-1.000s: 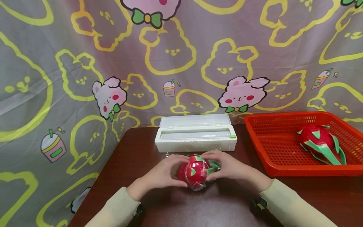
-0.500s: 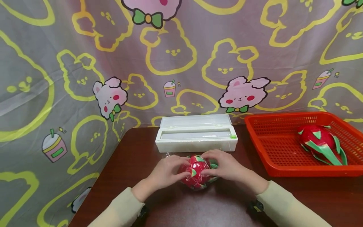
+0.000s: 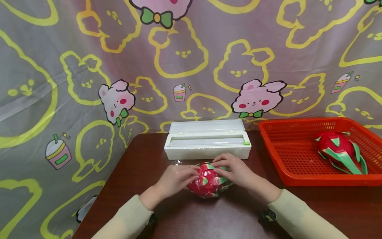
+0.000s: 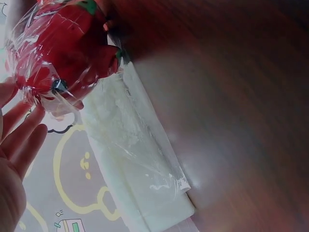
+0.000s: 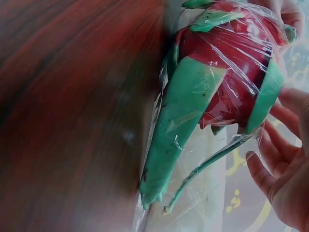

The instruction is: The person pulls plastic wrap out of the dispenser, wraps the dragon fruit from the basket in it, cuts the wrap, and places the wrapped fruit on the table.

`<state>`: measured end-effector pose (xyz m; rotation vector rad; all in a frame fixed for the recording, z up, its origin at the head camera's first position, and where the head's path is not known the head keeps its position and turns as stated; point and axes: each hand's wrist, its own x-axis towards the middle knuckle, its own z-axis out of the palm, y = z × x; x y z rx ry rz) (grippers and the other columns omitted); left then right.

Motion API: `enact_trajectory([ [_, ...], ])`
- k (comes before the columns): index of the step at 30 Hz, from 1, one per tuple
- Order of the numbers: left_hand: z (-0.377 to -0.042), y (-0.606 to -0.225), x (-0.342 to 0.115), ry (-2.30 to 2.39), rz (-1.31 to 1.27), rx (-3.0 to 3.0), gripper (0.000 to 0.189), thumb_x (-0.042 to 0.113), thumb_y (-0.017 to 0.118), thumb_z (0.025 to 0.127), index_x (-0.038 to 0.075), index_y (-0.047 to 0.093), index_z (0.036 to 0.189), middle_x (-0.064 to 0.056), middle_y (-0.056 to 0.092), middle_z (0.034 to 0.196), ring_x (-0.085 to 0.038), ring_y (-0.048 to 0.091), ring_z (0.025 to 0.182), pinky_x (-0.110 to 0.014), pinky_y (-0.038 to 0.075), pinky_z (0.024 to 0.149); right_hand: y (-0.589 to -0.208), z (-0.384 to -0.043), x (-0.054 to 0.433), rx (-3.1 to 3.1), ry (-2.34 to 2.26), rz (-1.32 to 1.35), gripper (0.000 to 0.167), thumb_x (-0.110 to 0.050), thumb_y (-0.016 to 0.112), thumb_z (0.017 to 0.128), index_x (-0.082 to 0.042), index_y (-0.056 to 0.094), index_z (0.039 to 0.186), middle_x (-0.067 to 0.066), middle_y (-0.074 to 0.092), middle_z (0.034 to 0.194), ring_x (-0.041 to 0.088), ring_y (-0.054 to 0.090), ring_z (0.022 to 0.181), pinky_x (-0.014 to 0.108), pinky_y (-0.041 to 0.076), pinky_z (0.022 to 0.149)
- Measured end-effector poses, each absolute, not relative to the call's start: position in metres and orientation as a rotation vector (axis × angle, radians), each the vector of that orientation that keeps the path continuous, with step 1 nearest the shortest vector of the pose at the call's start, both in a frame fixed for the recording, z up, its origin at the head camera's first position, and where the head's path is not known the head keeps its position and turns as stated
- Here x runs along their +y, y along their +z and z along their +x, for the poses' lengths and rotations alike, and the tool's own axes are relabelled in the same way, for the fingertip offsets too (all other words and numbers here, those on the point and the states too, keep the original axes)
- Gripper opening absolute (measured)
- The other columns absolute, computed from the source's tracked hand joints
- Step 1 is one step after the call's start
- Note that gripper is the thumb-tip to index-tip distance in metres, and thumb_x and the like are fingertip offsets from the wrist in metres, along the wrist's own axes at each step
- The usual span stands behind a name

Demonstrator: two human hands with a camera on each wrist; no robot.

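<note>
A red dragon fruit (image 3: 206, 186) with green scales lies on the table, covered in clear plastic wrap (image 5: 231, 63). My left hand (image 3: 176, 177) is at its left side. In the left wrist view, the thumb and fingertips of the left hand (image 4: 21, 140) pinch gathered film at the fruit's end. My right hand (image 3: 237, 171) reaches over the fruit's upper right. In the right wrist view, the fingers of the right hand (image 5: 289, 159) are loosely bent and touch the wrapped fruit and film beside a green scale.
Behind the fruit stands a white plastic wrap box (image 3: 206, 152) with its lid raised and a green slider at the right. An orange-red basket (image 3: 286, 166) at the right holds another dragon fruit (image 3: 337, 149). A patterned curtain (image 3: 206, 59) hangs behind the table (image 3: 128, 172).
My hands have shifted from round the fruit's sides up onto its top and far side. The thumbs have moved upward off its front. The fruit stays nearly in place.
</note>
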<state>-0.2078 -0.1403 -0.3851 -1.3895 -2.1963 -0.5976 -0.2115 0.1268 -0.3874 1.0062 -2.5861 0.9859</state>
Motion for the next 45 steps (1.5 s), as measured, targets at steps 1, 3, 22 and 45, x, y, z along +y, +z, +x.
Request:
enact_trajectory([
  [1, -0.208, -0.385, -0.140, -0.596, -1.376, -2.210, 0.024, 0.014, 0.082, 0.079, 0.010, 0.073, 0.101, -0.004, 0.072, 0.106, -0.012, 0.069, 0.095, -0.023, 0.053, 0.081, -0.388, -0.212, 0.127, -2.572, 0.975, 1.005, 0.024, -0.023, 0.077, 0.084, -0.015, 0.076, 0.107, -0.006, 0.061, 0.101, 0.013, 0.054, 0.094, 0.033, 0.051, 0.079],
  [3, -0.210, -0.385, -0.139, -0.609, -1.349, -2.245, 0.025, 0.015, 0.081, 0.081, 0.010, 0.073, 0.104, -0.003, 0.072, 0.106, -0.011, 0.069, 0.095, -0.023, 0.053, 0.081, -0.388, -0.213, 0.126, -2.570, 0.977, 0.995, 0.023, -0.020, 0.077, 0.084, -0.014, 0.077, 0.106, -0.008, 0.057, 0.094, 0.012, 0.052, 0.087, 0.029, 0.050, 0.073],
  [22, -0.210, -0.381, -0.148, -0.908, -1.161, -2.646, 0.046, 0.040, 0.075, 0.085, 0.019, 0.067, 0.125, 0.008, 0.066, 0.121, -0.009, 0.061, 0.111, -0.031, 0.051, 0.088, -0.391, -0.229, 0.124, -2.595, 1.326, 0.928, 0.015, -0.013, 0.074, 0.086, -0.006, 0.078, 0.099, -0.003, 0.066, 0.091, 0.016, 0.059, 0.086, 0.028, 0.049, 0.074],
  [45, -0.227, -0.382, -0.141, -0.774, -1.085, -2.835, 0.082, 0.051, 0.084, 0.069, 0.023, 0.048, 0.138, 0.005, 0.061, 0.124, -0.017, 0.059, 0.109, -0.037, 0.051, 0.086, -0.388, -0.250, 0.122, -2.674, 1.256, 0.908, 0.016, -0.016, 0.065, 0.094, -0.005, 0.077, 0.095, -0.002, 0.067, 0.086, 0.013, 0.059, 0.081, 0.030, 0.050, 0.070],
])
